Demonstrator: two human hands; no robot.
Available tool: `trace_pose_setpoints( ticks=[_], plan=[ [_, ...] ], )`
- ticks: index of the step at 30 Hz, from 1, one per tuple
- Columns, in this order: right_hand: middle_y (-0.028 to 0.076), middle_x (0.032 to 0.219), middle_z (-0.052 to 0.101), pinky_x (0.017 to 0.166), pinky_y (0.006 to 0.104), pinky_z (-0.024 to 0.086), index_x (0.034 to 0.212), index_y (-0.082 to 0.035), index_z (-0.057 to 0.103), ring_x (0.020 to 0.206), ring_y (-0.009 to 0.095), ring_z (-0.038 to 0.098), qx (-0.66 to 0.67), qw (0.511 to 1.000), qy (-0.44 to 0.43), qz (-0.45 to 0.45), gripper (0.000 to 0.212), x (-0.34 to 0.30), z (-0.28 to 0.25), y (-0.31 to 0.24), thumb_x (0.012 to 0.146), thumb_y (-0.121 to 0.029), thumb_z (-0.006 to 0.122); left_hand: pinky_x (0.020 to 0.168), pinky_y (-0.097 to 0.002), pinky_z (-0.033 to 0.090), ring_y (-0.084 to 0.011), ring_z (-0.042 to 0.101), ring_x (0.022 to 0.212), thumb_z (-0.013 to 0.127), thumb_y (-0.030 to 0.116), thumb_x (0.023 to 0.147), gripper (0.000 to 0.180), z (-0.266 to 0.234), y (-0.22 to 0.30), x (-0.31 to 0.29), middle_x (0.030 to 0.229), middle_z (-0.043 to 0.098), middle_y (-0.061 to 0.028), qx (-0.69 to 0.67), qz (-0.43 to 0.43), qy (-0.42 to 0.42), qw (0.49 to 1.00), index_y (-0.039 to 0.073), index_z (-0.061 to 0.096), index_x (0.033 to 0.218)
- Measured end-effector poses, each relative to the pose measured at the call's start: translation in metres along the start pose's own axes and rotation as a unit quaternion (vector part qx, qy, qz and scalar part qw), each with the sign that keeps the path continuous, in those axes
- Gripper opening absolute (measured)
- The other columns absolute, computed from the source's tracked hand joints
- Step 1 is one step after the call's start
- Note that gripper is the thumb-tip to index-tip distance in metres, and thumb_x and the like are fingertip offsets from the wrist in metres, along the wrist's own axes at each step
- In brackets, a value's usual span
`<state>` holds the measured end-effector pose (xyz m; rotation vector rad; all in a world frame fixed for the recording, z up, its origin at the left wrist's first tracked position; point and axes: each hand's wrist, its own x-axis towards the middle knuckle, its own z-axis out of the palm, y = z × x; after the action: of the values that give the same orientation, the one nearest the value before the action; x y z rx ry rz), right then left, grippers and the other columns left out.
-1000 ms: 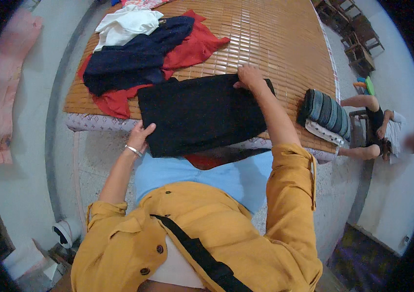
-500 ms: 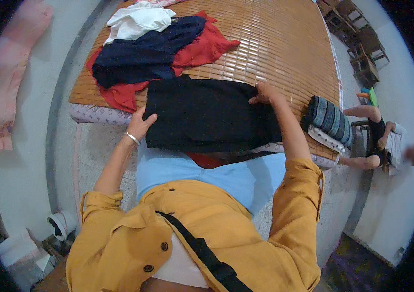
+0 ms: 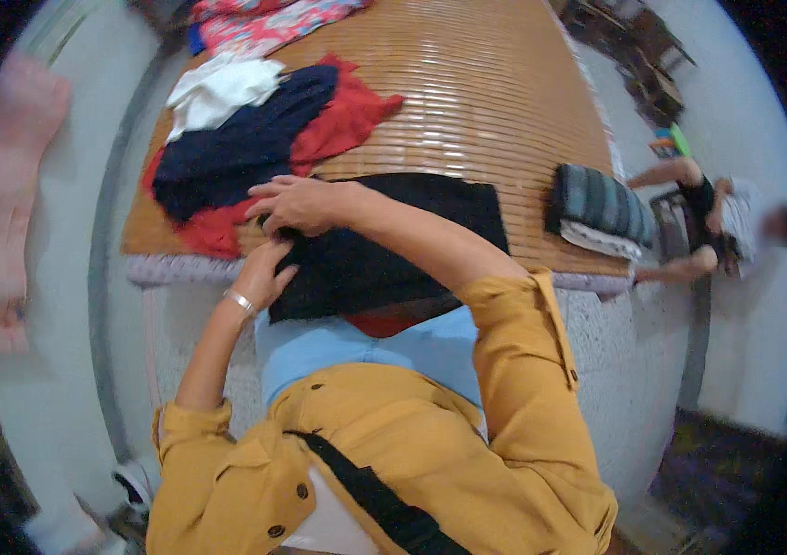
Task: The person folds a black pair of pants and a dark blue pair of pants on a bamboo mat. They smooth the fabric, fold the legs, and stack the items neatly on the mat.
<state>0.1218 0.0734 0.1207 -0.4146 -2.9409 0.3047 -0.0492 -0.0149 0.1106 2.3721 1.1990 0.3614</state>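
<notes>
Mustard shirt, rolled sleeves, black strap, silver bracelet

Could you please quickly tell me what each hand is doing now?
Left hand: at the black cloth's left edge; grip cannot be told.
Right hand: at its upper left corner, fingers partly spread; grip unclear.

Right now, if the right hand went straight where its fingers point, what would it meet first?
Probably the red cloth showing under the dark blue garment, left of the right hand; depth is unclear, so it might pass above.
</notes>
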Motion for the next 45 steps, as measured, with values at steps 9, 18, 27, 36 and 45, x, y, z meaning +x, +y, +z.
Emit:
trace_pose_setpoints(
  ticks=[9, 18, 27, 36, 45],
  plan=[
    [0.005, 0.143, 0.026, 0.105, 0.0454, 0.024, 0.133, -0.017, 0.037, 0.134, 0.03, 0.018, 0.062, 0.992, -0.106, -0.041, 0.068, 0.016, 0.039, 0.005, 0.069, -0.009, 0.059, 0.071, -0.0412, 0.042, -0.0388, 0.049, 0.082, 0.063, 0.003, 0.07, 0.022, -0.016, 0.023, -0.012, 0.085, 0.048, -0.0198, -0.009, 0.066, -0.047, 0.997, -0.002, 0.051, 0.088],
    [0.006, 0.145, 0.023, 0.105, 0.0488, 0.021, 0.132, -0.02, 0.038, 0.134, 0.031, 0.015, 0.153, 0.98, -0.124, 0.03, 0.059, 0.026, 0.069, 0.005, 0.076, -0.012, 0.054, 0.066, -0.0412, 0.04, -0.0392, 0.047, 0.076, 0.065, 0.003, 0.068, 0.023, -0.023, 0.028, -0.016, 0.079, 0.045, -0.0204, -0.019, 0.061, -0.096, 0.993, -0.003, 0.047, 0.081],
    [-0.004, 0.144, 0.026, 0.101, 0.0507, 0.024, 0.114, -0.025, 0.058, 0.132, 0.025, 0.021, -0.263, 0.96, -0.008, -0.1, 0.032, 0.018, 0.042, 0.01, 0.083, -0.026, 0.05, 0.082, -0.0373, 0.042, -0.037, 0.052, 0.093, 0.066, 0.002, 0.069, 0.032, -0.024, 0.01, -0.039, 0.099, 0.055, -0.0195, -0.009, 0.082, -0.024, 0.996, 0.0, 0.055, 0.1],
    [0.018, 0.117, 0.053, 0.088, 0.0411, 0.042, 0.112, -0.006, 0.051, 0.11, 0.035, 0.049, 0.194, 0.95, 0.036, 0.241, 0.04, -0.045, -0.036, 0.04, 0.073, -0.011, 0.061, 0.086, -0.0338, 0.043, -0.0279, 0.057, 0.097, 0.062, 0.007, 0.073, 0.042, -0.066, 0.013, -0.021, 0.104, 0.06, -0.0177, -0.097, 0.016, -0.026, 0.995, 0.0, 0.053, 0.114],
    [0.021, 0.122, 0.05, 0.092, 0.0449, 0.04, 0.122, -0.004, 0.046, 0.115, 0.039, 0.044, 0.019, 0.822, -0.075, 0.564, 0.083, -0.168, 0.045, 0.027, 0.066, -0.063, 0.063, 0.079, -0.0264, 0.046, -0.0126, 0.057, 0.085, 0.065, 0.008, 0.077, 0.033, -0.006, -0.074, -0.074, 0.097, 0.062, -0.0045, -0.38, -0.299, -0.027, 0.875, -0.002, 0.058, 0.108]
  ],
)
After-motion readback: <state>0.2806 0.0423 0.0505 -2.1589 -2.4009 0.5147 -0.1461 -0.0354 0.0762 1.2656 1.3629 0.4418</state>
